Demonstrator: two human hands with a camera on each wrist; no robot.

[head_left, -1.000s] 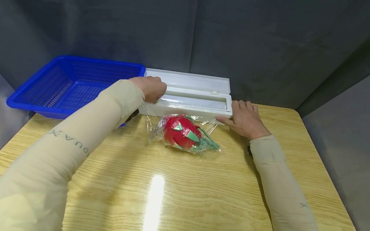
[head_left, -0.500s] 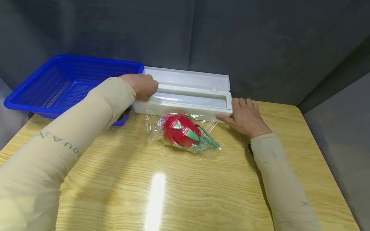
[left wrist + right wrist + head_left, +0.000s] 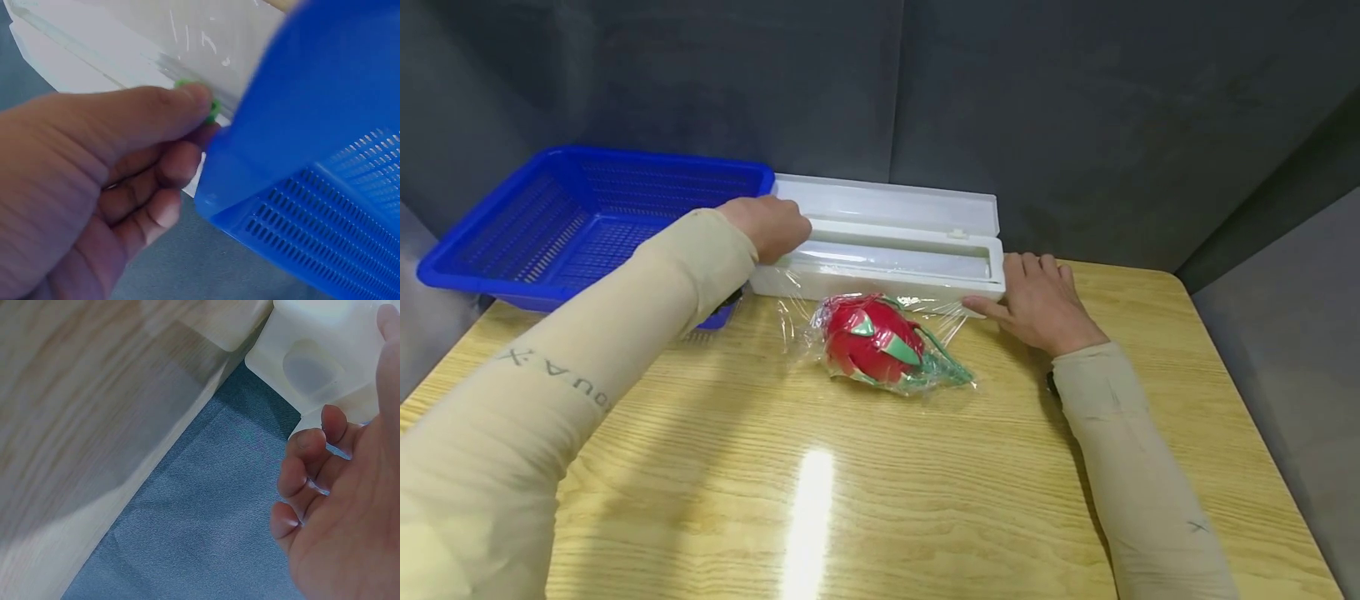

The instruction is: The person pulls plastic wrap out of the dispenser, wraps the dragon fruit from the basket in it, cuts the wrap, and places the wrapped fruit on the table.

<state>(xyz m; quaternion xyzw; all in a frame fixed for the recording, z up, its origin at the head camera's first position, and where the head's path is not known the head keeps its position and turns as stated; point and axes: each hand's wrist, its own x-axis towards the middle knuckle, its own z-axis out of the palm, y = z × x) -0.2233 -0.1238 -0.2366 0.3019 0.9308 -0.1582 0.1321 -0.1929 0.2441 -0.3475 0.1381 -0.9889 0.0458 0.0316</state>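
Note:
A white cling film dispenser (image 3: pixel 880 285) lies at the back of the table with its lid raised and a film roll inside. My left hand (image 3: pixel 769 227) is at its left end; in the left wrist view the thumb and index finger pinch a small green slide cutter (image 3: pixel 215 111) at the dispenser's edge. My right hand (image 3: pixel 1043 307) holds the right end, thumb at the front corner and fingers against the end side. Clear film (image 3: pixel 793 321) stretches from the dispenser over a red dragon fruit (image 3: pixel 867 340) with green scales, which sits wrapped just in front.
A blue slotted basket (image 3: pixel 482 237) stands at the back left, its corner close beside my left hand. A dark curtain (image 3: pixel 1075 125) hangs behind the wooden table (image 3: pixel 970 483).
My left hand has slid left along the dispenser with the slide cutter, uncovering more of the roll, and then stayed near the left end. The right hand and dragon fruit have stayed put.

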